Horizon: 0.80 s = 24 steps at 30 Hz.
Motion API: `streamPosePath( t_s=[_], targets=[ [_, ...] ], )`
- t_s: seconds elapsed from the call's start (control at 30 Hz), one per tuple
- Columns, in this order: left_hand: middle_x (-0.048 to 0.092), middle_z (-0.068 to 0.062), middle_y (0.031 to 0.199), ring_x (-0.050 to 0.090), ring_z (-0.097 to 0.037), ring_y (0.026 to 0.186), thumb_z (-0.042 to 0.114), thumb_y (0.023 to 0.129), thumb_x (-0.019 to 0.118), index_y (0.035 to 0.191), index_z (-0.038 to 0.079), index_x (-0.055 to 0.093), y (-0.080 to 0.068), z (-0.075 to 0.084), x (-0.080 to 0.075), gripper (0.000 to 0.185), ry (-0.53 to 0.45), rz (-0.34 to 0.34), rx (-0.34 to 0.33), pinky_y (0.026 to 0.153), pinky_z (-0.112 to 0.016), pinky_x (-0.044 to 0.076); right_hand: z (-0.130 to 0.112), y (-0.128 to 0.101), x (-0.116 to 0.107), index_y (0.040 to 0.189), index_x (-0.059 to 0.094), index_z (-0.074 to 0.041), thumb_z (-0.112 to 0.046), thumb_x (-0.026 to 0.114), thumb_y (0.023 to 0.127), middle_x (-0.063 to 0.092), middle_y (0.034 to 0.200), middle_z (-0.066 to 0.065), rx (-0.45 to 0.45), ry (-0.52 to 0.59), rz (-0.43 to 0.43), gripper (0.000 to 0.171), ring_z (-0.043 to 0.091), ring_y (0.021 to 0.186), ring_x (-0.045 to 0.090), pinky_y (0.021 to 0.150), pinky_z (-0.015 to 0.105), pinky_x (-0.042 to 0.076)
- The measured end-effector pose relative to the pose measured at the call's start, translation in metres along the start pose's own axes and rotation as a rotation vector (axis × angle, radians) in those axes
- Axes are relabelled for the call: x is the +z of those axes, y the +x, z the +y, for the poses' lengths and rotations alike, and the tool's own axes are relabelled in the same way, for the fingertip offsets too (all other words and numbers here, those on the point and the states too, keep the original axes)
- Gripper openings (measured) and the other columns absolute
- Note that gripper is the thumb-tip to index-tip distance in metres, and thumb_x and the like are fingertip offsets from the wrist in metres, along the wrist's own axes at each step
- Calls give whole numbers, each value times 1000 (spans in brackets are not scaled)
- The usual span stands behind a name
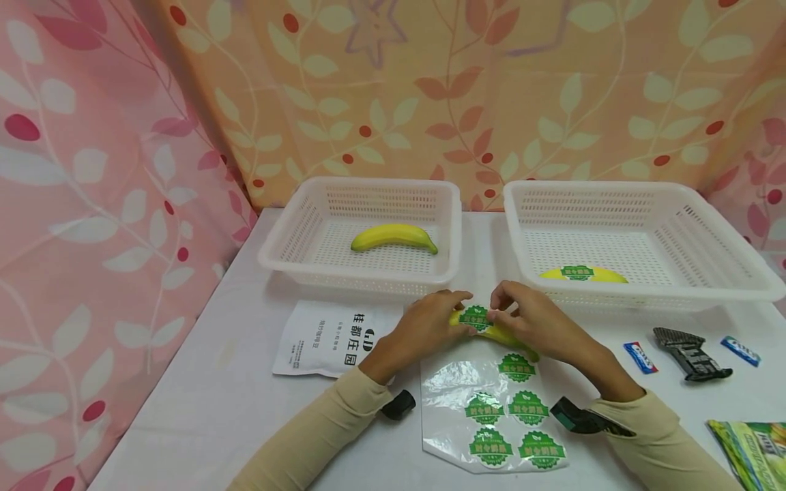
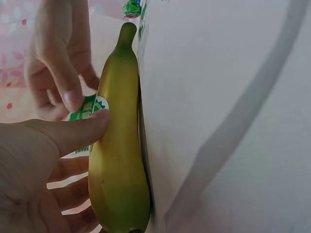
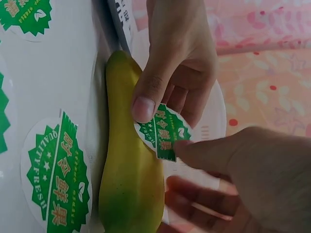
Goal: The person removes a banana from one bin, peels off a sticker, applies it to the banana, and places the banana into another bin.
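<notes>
Right now both hands meet over a banana [image 1: 500, 334] lying on the table [image 1: 215, 402] in the centre of the head view, just above a clear sheet of stickers [image 1: 491, 416]. The left hand [image 1: 430, 324] curls its fingers round the fruit and its thumb presses one edge of a green sticker [image 1: 475, 318] onto the peel. The right hand [image 1: 534, 320] pinches the other edge of that same sticker between thumb and forefinger; in the right wrist view part of the sticker [image 3: 163, 131] still stands off the peel.

By my reading the sticker is thin, limp and tacky, so it would fold on itself easily; it is best held by its very rim, as it is here. The banana looks light but soft and smooth-skinned, likely to roll or bruise under hard pressure, so a gentle hold around its middle suits it.

Toward the upper left a white basket [image 1: 295, 239] holds one plain banana [image 1: 394, 237]; toward the upper right a second basket [image 1: 724, 273] holds a banana already labelled [image 1: 583, 274]. A white pouch [image 1: 325, 337] lies left of the hands.
</notes>
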<state>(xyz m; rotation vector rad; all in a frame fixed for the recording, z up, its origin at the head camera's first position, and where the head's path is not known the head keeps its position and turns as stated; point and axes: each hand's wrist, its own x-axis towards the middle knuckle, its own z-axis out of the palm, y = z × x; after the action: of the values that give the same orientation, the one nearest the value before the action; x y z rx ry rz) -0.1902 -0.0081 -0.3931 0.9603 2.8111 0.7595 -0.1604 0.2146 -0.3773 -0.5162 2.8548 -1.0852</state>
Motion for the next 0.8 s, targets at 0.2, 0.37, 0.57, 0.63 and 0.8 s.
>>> streamPosePath(
  t_s=[0.2, 0.37, 0.57, 0.63, 0.8],
  targets=[
    [75, -1, 122, 70, -17, 112, 38, 97, 80, 148, 16, 61, 0, -3, 0, 59, -15, 3, 6, 92, -37, 57, 2, 0, 5, 114, 76, -19, -9, 81, 93, 67, 129, 6, -93, -1, -38, 24, 32, 124, 60, 101, 59, 54],
    [75, 0, 122, 70, -17, 111, 36, 97, 80, 143, 18, 64, 0, -3, 0, 52, -33, 4, 3, 90, -37, 56, 4, 0, 9, 127, 75, -16, -20, 83, 93, 65, 134, 11, -51, -82, -76, 35, 37, 128, 58, 107, 65, 47],
    [76, 3, 117, 68, -13, 104, 33, 95, 82, 127, 17, 75, -1, -3, 1, 36, -41, 11, 16, 85, -31, 54, 7, 1, 11, 128, 76, -12, -28, 84, 92, 71, 126, 6, -34, -135, -51, 40, 31, 119, 64, 102, 60, 52],
    [77, 3, 117, 68, -13, 104, 32, 94, 83, 125, 16, 77, 0, -3, 0, 35, -30, 16, 23, 84, -29, 54, 6, 1, 12, 127, 77, -11, -30, 85, 92, 72, 122, 4, -56, -169, -40, 40, 28, 115, 66, 100, 57, 54],
    [79, 2, 114, 68, -11, 98, 31, 92, 85, 122, 14, 79, 1, -3, 0, 34, -9, 33, 62, 80, -24, 52, 3, 1, 14, 119, 78, -10, -31, 87, 90, 74, 111, 0, -112, -225, -10, 38, 18, 99, 67, 87, 44, 56]
  ],
)
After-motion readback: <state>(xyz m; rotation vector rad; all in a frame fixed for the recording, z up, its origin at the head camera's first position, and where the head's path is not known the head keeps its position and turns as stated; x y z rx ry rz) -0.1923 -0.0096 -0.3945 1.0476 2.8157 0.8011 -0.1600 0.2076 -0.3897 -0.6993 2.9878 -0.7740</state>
